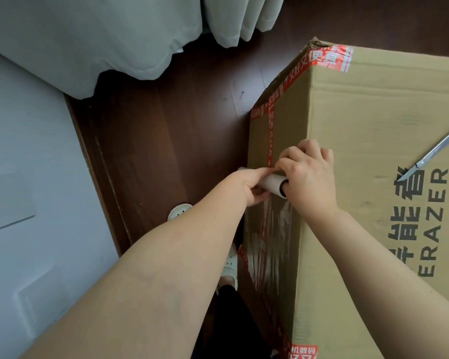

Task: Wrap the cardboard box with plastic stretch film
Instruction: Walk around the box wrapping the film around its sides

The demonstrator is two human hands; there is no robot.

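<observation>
A large cardboard box (368, 141) with red-and-white tape stands on the floor at the right. Both hands hold a stretch film roll (274, 184) against the box's left side, near its top edge. My left hand (246, 189) grips the roll's left part, fingers curled round it. My right hand (309, 177) grips the roll's right end, with the thumb in the cardboard core. Clear film (272, 244) runs from the roll toward me, wrinkled and stuck flat on the box's side. The roll's left end pokes out past the box corner.
A utility knife (433, 151) lies on the box top at the right. The dark wooden floor (161, 141) lies left of the box, with a white wall (24, 177) beyond, grey curtains (114, 35) at the top, and white slippers (230, 265) by the box.
</observation>
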